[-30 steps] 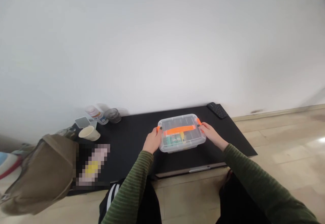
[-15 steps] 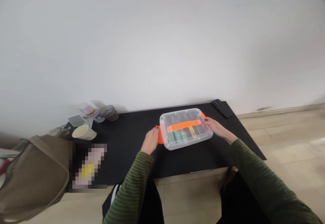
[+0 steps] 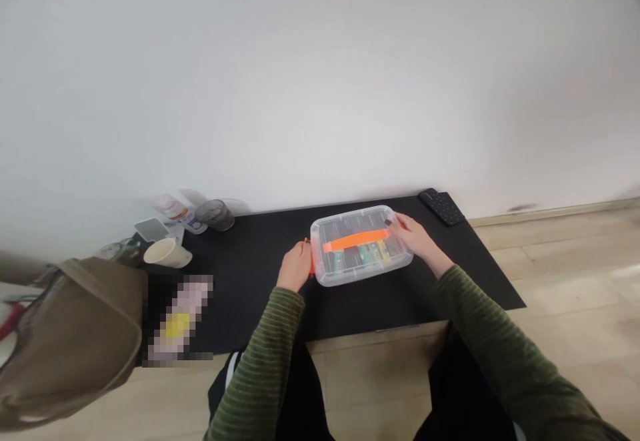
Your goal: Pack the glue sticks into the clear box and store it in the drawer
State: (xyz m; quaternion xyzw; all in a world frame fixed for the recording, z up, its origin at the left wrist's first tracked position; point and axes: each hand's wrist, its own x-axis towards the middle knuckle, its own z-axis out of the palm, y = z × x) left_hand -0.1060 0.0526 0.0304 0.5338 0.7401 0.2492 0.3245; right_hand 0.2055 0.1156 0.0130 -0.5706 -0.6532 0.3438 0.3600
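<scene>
A clear plastic storage box (image 3: 350, 273) with a lid and an orange carry handle (image 3: 356, 240) is between my two hands, over the black table. Green and yellow items show through its lid, too blurred to name. My left hand (image 3: 295, 266) is closed on the box's left end, at an orange latch (image 3: 313, 262). At the opposite end, my right hand (image 3: 414, 236) grips the box, its thumb on the lid's edge. The fingers beneath are hidden, as is most of the right latch.
On the black table (image 3: 260, 307) a keyboard (image 3: 441, 207) lies at the back right. A paper cup (image 3: 167, 253), a spray can (image 3: 180, 214) and a dark cup (image 3: 215, 215) stand at the back left. A brown bag (image 3: 75, 334) is at the left; a wall rises behind.
The green and yellow items inside the box have shifted, the green ones spreading apart. My right hand has come further over the box's right end. The left latch sticks out less.
</scene>
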